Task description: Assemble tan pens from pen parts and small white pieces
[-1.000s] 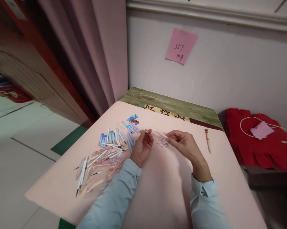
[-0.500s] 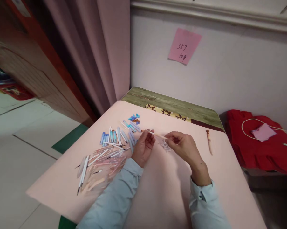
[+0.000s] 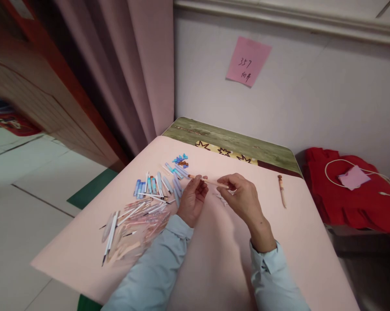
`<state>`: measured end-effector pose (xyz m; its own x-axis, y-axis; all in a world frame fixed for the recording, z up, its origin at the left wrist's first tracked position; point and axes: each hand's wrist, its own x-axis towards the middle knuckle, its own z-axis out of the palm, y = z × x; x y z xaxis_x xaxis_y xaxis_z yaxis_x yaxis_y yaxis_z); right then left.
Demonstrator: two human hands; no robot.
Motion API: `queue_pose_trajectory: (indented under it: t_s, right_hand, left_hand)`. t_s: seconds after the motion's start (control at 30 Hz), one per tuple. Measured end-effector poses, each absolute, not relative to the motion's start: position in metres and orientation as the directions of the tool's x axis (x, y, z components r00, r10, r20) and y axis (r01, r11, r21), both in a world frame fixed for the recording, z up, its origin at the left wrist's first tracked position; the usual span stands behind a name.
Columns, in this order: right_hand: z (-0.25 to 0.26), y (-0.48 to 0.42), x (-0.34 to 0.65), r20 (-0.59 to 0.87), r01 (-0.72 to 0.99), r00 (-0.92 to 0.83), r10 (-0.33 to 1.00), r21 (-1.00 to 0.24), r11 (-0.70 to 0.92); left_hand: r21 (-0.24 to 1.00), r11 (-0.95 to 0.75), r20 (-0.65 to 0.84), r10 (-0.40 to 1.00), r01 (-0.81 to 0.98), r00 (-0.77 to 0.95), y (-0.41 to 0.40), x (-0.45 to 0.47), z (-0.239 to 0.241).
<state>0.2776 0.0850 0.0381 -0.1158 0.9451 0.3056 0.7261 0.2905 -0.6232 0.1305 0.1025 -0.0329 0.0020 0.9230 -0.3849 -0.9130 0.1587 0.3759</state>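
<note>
Both my hands hold one thin pale pen [image 3: 210, 182] level above the pink table [image 3: 214, 259]. My left hand [image 3: 192, 199] pinches its left end, where a small brownish tip sticks out. My right hand [image 3: 239, 196] pinches its right end with thumb and forefinger. Under my right hand lie a few small clear bits [image 3: 221, 198]. To the left of my left hand lies a spread of blue and white pen parts [image 3: 159, 185].
Clear wrappers and thin refills [image 3: 133, 224] lie near the table's left front edge. A finished wooden-looking pen [image 3: 282, 190] lies at the right. A red cloth [image 3: 350, 198] with a white cable sits beyond the table's right side. A pink note [image 3: 248, 61] hangs on the wall.
My right hand has moved left toward my left hand, and the pen is now held level between both hands, pushed further into the left fingers.
</note>
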Motion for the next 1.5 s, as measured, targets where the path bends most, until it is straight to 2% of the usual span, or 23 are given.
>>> queue_pose_trajectory:
  t_s: [0.53, 0.87, 1.23, 1.5]
  right_hand:
    - [0.034, 0.085, 0.27, 0.349, 0.683, -0.069, 0.935, -0.667, 0.299]
    - [0.028, 0.087, 0.273, 0.355, 0.675, -0.05, 0.933, -0.677, 0.294]
    - [0.024, 0.086, 0.266, 0.303, 0.745, -0.004, 0.953, -0.635, 0.204]
    - [0.028, 0.083, 0.259, 0.265, 0.842, -0.017, 0.964, -0.516, 0.157]
  left_hand:
    - [0.355, 0.195, -0.445, 0.895, -0.914, 0.018, 0.101, 0.129, -0.025]
    - [0.39, 0.21, -0.412, 0.91, -0.897, 0.034, 0.099, 0.131, -0.029]
    - [0.374, 0.175, -0.377, 0.926, -0.911, 0.023, 0.096, 0.131, -0.022]
    - [0.357, 0.165, -0.332, 0.942, -0.919, 0.04, 0.097, 0.131, -0.028]
